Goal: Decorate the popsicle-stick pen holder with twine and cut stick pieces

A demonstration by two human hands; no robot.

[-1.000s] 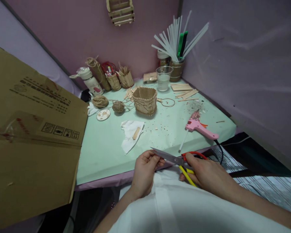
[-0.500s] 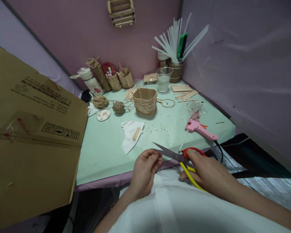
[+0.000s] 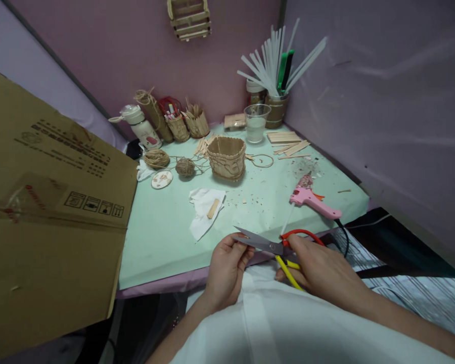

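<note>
My right hand (image 3: 320,263) grips a pair of scissors (image 3: 263,243) by the red and yellow handles, above my lap at the table's front edge. The blades point left, partly apart, with their tips by the fingers of my left hand (image 3: 229,263). Those left fingers are pinched together; a small piece between them is too small to name. Just beyond lies a white tissue (image 3: 202,215) with a short wooden piece (image 3: 213,208) on it. Farther back stands a woven-look basket (image 3: 227,162). A pink glue gun (image 3: 314,200) rests on the right.
A large cardboard box (image 3: 56,217) borders the left side. Twine balls (image 3: 185,167), a small white dish (image 3: 162,179), a plastic cup of liquid (image 3: 255,126), wooden sticks (image 3: 284,139) and a pot of glue sticks (image 3: 276,108) stand or lie toward the back.
The scissors have moved slightly left toward my left fingers, and their blades and handles have drawn closer together. My left hand has barely shifted.
</note>
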